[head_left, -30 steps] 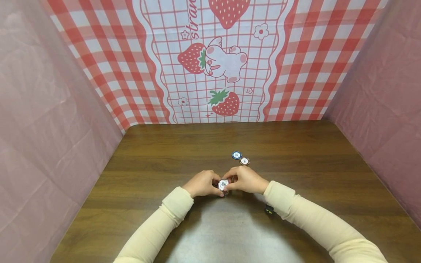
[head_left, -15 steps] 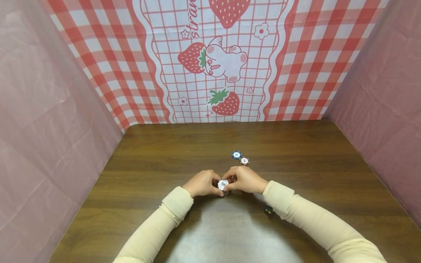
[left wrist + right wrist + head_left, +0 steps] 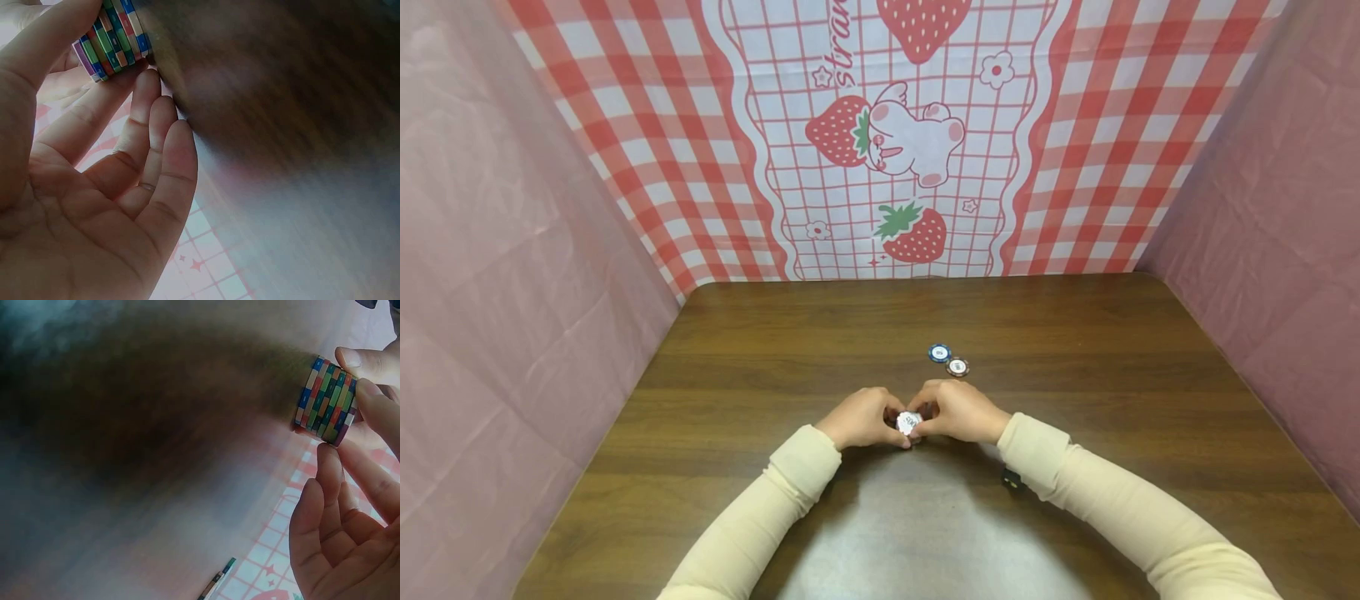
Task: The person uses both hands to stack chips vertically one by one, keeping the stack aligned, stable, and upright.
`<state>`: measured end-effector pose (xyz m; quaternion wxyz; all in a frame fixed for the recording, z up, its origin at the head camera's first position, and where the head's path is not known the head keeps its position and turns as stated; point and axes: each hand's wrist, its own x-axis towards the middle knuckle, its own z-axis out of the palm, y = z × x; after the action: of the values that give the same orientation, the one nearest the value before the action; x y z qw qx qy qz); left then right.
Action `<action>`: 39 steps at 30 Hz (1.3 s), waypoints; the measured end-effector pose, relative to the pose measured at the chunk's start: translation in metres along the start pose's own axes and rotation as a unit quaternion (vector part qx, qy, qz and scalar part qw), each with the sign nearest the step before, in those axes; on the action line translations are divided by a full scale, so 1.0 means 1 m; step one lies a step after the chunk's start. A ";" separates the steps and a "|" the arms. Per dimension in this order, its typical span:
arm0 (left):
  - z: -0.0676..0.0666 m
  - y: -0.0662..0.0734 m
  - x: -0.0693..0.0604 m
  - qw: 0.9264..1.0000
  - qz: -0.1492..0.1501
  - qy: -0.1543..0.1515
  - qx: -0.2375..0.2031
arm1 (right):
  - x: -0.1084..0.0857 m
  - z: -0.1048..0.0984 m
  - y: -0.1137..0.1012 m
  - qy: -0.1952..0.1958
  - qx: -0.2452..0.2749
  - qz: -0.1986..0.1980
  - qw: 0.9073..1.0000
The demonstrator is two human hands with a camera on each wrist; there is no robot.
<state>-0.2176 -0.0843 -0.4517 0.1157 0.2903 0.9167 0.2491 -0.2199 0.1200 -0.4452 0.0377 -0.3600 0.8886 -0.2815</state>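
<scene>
A short stack of poker chips [image 3: 326, 400] stands between my two hands, its edges showing green, blue, red and purple. Its white-faced top chip [image 3: 908, 423] carries a printed number. From the left side, my left hand [image 3: 863, 417] grips the stack with thumb and index finger. My right hand [image 3: 961, 410] pinches it from the right with thumb and fingers. In the left wrist view, the other fingers [image 3: 178, 156] of the left hand extend below the stack. Whether the stack touches the wood, I cannot tell.
Beyond my right hand, a blue chip [image 3: 939, 353] and a brown chip [image 3: 957, 367] lie flat on the wooden table [image 3: 760, 333], edge to edge or nearly so. A red-and-white strawberry cloth [image 3: 917, 150] hangs at the back, with pink cloth [image 3: 535, 250] at the sides.
The white top chip's printed number has turned slightly between the fingers. Both hands stay in nearly the same place, and the two loose chips have not moved.
</scene>
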 end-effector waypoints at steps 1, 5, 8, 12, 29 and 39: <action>0.000 0.000 0.000 1.000 0.000 0.000 0.000 | 0.000 0.000 -0.001 0.000 -0.004 0.000 1.000; 0.000 0.000 0.000 1.000 0.000 0.000 0.001 | 0.001 0.001 -0.001 -0.001 -0.017 0.003 1.000; -0.001 0.000 0.000 1.000 0.002 0.000 0.002 | 0.001 0.002 -0.001 0.000 -0.024 0.003 1.000; 0.000 0.000 -0.001 1.000 0.006 0.001 0.001 | 0.001 0.002 -0.001 0.001 -0.025 0.008 1.000; 0.001 -0.001 0.000 1.000 0.009 0.003 0.002 | 0.002 0.002 0.000 -0.004 -0.020 0.013 1.000; 0.001 0.000 0.000 1.000 -0.001 -0.003 -0.004 | 0.003 -0.016 0.003 0.041 0.042 0.025 0.998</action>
<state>-0.2177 -0.0839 -0.4523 0.1196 0.2900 0.9156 0.2517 -0.2278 0.1271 -0.4330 0.0235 -0.3241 0.8854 -0.3323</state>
